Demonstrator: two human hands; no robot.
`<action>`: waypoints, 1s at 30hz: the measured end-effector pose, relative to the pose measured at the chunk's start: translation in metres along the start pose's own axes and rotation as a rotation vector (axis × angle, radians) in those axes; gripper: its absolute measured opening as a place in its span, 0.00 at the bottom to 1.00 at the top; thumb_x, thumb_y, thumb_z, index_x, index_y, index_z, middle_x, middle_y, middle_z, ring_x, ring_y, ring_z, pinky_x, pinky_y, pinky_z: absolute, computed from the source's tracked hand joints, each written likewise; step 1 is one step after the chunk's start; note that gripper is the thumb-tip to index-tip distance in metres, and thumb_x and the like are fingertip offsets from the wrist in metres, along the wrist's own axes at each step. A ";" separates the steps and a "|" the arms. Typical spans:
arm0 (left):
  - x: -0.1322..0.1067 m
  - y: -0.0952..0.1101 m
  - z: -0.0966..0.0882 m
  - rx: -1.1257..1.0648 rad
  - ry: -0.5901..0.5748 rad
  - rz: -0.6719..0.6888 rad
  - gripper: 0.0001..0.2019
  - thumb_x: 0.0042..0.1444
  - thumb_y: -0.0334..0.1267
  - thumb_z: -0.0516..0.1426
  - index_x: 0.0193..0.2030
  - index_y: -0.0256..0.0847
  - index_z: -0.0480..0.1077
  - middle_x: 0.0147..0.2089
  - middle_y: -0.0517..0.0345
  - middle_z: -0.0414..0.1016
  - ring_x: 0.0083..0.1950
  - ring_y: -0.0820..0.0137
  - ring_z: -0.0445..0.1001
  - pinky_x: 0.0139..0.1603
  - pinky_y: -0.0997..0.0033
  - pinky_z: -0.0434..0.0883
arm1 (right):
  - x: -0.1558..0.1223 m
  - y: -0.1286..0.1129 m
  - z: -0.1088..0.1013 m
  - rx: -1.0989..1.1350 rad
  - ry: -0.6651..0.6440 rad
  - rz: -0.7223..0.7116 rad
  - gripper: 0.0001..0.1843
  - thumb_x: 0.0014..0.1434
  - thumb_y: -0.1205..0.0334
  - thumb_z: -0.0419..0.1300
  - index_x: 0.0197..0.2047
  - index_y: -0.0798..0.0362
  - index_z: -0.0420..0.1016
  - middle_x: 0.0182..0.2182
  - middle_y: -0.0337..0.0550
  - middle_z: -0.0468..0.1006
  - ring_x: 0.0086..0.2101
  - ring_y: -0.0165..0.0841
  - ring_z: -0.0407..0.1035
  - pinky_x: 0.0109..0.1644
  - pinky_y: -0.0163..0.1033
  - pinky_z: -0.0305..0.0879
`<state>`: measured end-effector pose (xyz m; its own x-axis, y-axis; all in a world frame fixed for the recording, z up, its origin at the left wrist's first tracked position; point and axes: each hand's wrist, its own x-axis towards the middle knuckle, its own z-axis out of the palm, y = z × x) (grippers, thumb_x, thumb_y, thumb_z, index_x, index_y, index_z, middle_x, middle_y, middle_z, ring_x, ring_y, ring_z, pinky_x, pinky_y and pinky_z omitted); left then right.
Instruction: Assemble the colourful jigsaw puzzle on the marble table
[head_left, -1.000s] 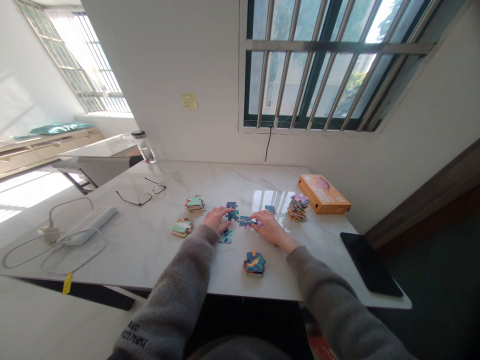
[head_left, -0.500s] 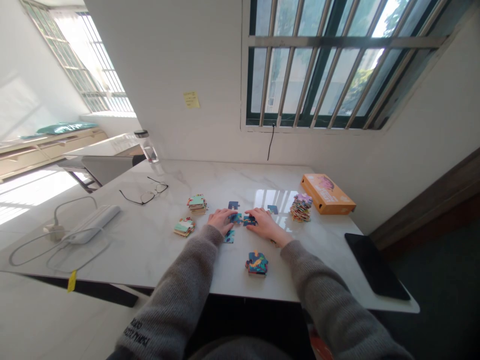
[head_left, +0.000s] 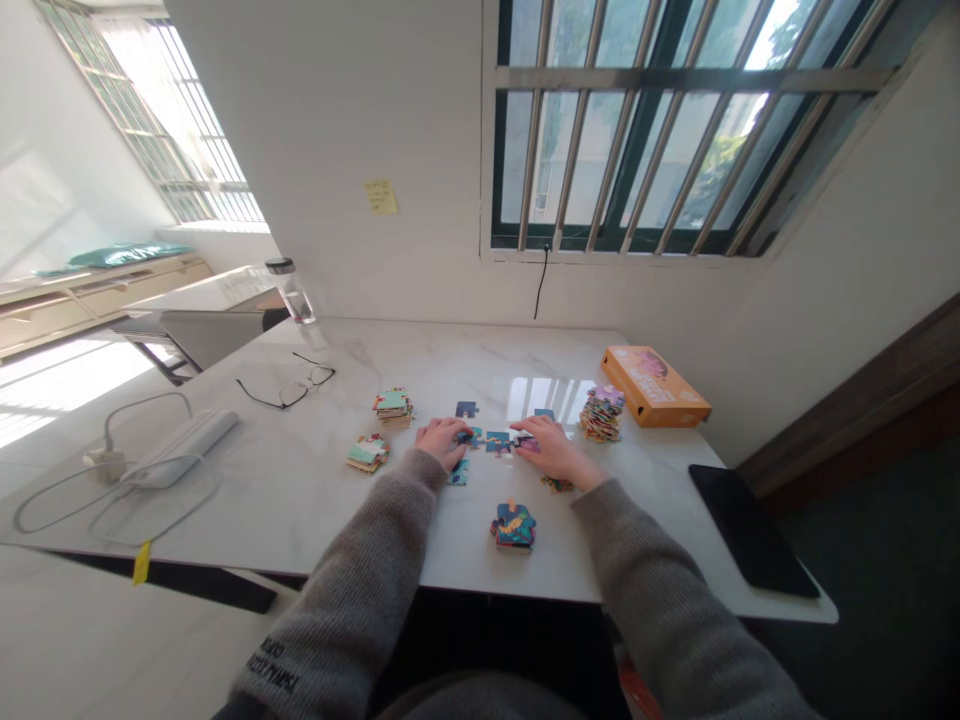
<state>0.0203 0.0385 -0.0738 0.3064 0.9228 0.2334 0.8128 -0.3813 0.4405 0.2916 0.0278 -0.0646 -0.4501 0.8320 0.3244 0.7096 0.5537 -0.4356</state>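
Touching jigsaw pieces [head_left: 497, 443] between them: left hand [head_left: 442, 442], right hand [head_left: 553, 449].

1 head-worn camera looks forward and down at left hand [head_left: 442, 442] and right hand [head_left: 553, 450].
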 end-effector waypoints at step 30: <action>0.017 0.046 0.020 -0.174 -0.175 0.406 0.15 0.55 0.31 0.59 0.50 0.45 0.74 0.55 0.53 0.74 0.54 0.63 0.75 0.59 0.65 0.71 | -0.020 0.020 -0.018 -0.090 -0.023 0.029 0.19 0.58 0.68 0.63 0.54 0.53 0.73 0.46 0.51 0.75 0.48 0.43 0.70 0.55 0.47 0.66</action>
<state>0.0732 0.0379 -0.0672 0.6728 0.6872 0.2741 0.5195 -0.7026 0.4863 0.3248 0.0213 -0.0648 -0.4401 0.8487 0.2934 0.7681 0.5250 -0.3666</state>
